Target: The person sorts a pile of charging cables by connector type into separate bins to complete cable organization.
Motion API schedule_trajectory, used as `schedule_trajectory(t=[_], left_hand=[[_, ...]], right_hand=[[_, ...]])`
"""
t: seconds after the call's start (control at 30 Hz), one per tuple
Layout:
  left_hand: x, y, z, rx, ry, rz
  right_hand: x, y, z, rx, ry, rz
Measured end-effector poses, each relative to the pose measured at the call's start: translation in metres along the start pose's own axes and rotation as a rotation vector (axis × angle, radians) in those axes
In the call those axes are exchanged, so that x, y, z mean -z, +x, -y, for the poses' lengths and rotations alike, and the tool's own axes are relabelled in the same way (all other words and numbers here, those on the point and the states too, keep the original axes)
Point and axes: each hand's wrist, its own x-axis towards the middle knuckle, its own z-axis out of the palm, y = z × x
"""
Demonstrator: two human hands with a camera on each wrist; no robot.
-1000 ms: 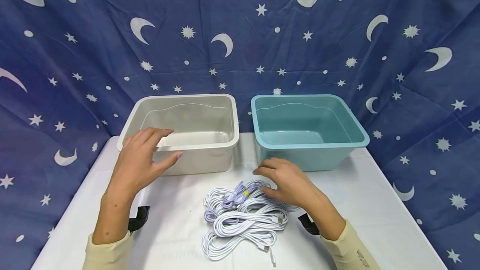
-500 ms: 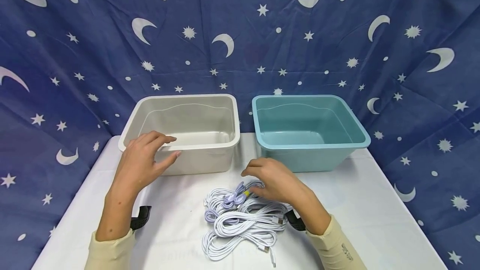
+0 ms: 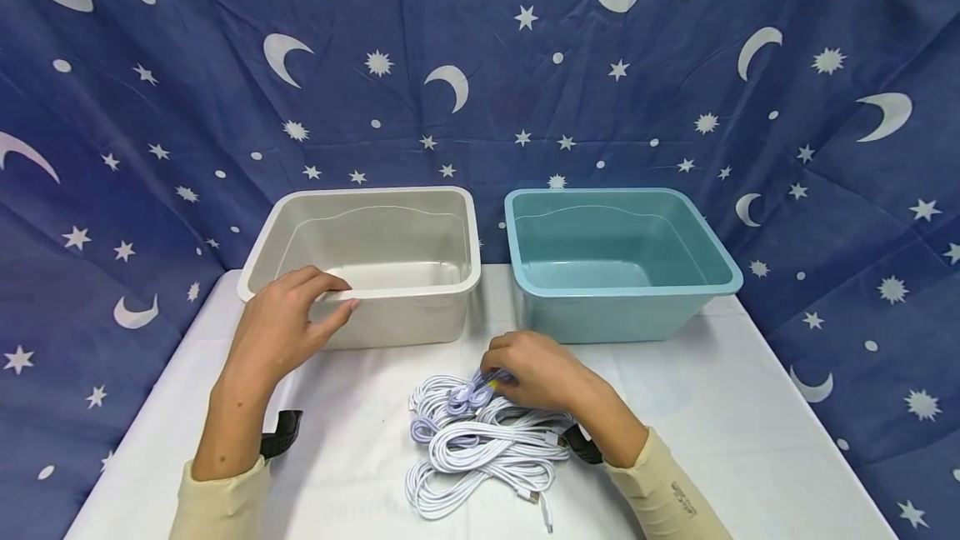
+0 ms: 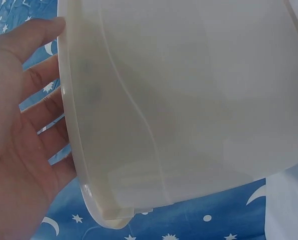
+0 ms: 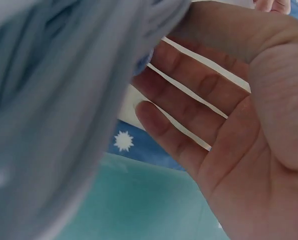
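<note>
Head view forward and down, wrist views near the fingers (image 4: 43, 111)

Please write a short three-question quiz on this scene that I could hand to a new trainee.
1. True or false: the white cables lie inside the teal bin.

2. Multiple choice: what is the person's left grip at?
A) the rim of the teal bin
B) the rim of the off-white bin
C) the pile of cables

3. Fill in the colour: the small patch on the lavender cable, close to the fingertips of the right grip, is ____.

Key:
1. False; they lie on the white tablecloth.
2. B
3. Yellow
</note>
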Motion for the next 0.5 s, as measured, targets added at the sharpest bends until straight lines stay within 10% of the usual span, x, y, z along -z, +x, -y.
schedule_trajectory(t=[0.5], left_hand=[[-0.0006, 0.0006, 0.0023, -0.023, -0.015, -0.012]], right_hand=[[-0.0015, -0.0001, 0.0036, 0.042, -0.024, 0.02]])
